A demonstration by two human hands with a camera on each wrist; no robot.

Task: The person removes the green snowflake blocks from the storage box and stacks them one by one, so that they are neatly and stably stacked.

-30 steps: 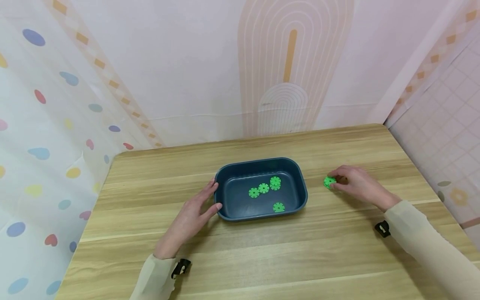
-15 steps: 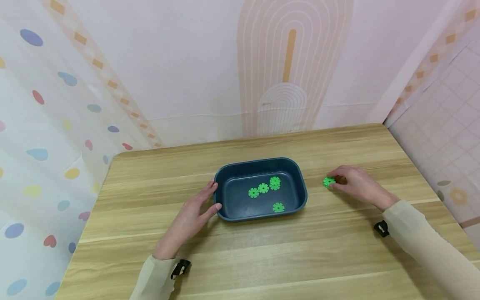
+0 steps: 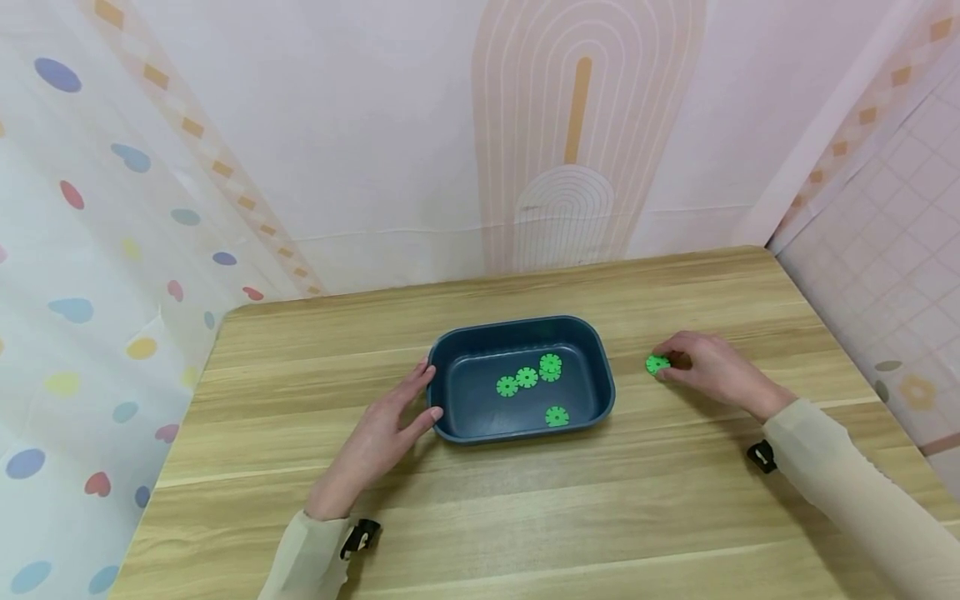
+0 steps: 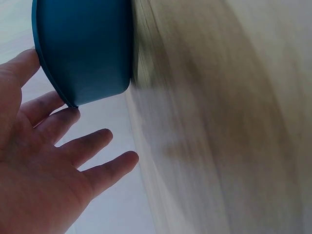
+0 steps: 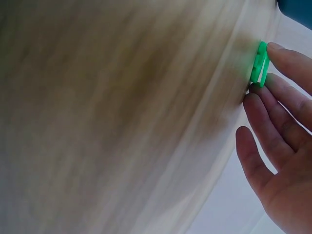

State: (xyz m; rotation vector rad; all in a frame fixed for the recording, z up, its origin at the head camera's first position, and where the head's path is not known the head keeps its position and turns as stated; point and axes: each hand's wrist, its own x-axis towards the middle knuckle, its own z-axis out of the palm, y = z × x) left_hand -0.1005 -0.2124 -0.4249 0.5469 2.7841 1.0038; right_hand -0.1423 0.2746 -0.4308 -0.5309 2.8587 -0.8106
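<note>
My left hand (image 3: 378, 442) rests against the left end of a dark blue plastic basin (image 3: 487, 429), its fingers and thumb touching the rim. In the left wrist view the fingers of that hand (image 4: 63, 146) look spread and fairly straight beside the basin wall (image 4: 87, 53). Thumb and index finger of my right hand (image 3: 716, 368) pinch a green notched building disc (image 3: 657, 364) low over the table, right of the basin. From the right wrist view, the green piece (image 5: 259, 66) appears as two thin layers close together. Inside the basin lie several similar green discs (image 3: 527, 377), two overlapping.
The wood-grain table (image 3: 487, 525) reaches back to a patterned curtain (image 3: 375, 150). More curtain (image 3: 915, 250) hangs along the right side. A black strap piece (image 3: 360, 538) sits at the left wrist, and another (image 3: 762, 457) at the right.
Almost nothing differs. The green disc in my right fingers has tilted slightly and sits a touch further left. My left hand and the basin hold their place.
</note>
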